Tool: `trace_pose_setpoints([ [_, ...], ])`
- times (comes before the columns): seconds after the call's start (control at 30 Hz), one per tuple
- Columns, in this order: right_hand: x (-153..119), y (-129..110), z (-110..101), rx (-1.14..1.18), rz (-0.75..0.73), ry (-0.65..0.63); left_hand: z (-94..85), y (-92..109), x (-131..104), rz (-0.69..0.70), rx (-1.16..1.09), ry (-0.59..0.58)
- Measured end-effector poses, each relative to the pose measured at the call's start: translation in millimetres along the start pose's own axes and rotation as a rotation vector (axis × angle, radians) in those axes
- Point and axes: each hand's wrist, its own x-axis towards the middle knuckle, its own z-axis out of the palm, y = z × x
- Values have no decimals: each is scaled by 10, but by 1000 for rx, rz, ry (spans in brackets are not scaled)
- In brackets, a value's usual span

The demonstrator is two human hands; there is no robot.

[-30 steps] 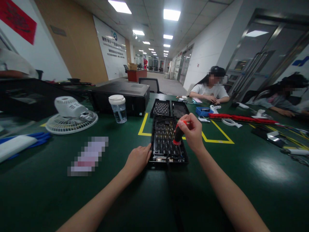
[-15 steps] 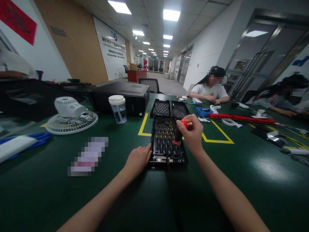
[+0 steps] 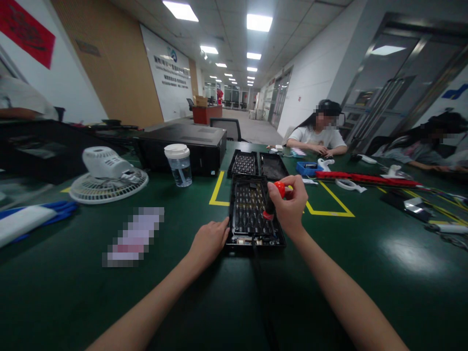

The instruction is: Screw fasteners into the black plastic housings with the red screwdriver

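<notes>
An opened black casing point(image 3: 252, 207) with rows of small shiny rounded pieces lies on the green table. Electronic parts show at its near end, and a black cable runs from there toward me. My right hand point(image 3: 292, 202) grips a black-and-red screwdriver point(image 3: 269, 208), held upright with its red lower end over the right side of the casing; the tip cannot be made out. Against the casing's left edge, my left hand point(image 3: 210, 240) holds on with its fingers together; the fingertips are partly hidden.
Behind the casing lie a similar studded black part point(image 3: 244, 162) and a black cover point(image 3: 273, 166). To the left are a cup point(image 3: 178, 165), a white fan point(image 3: 107, 178) and a black box point(image 3: 183, 141). A blue tray point(image 3: 307, 168) and a seated person point(image 3: 318, 134) are at right.
My right hand has shifted very slightly downward, the screwdriver staying over the same part of the casing. My left hand and the casing have not moved.
</notes>
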Motion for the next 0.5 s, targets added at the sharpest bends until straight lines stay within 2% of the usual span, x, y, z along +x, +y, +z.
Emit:
trace_pose_setpoints([
  [0.23, -8, -32, 7, -9, 8, 27, 3, -3, 3, -12, -14, -18],
  [0.5, 22, 0, -21, -10, -42, -71, 22, -5, -2, -6, -3, -13],
])
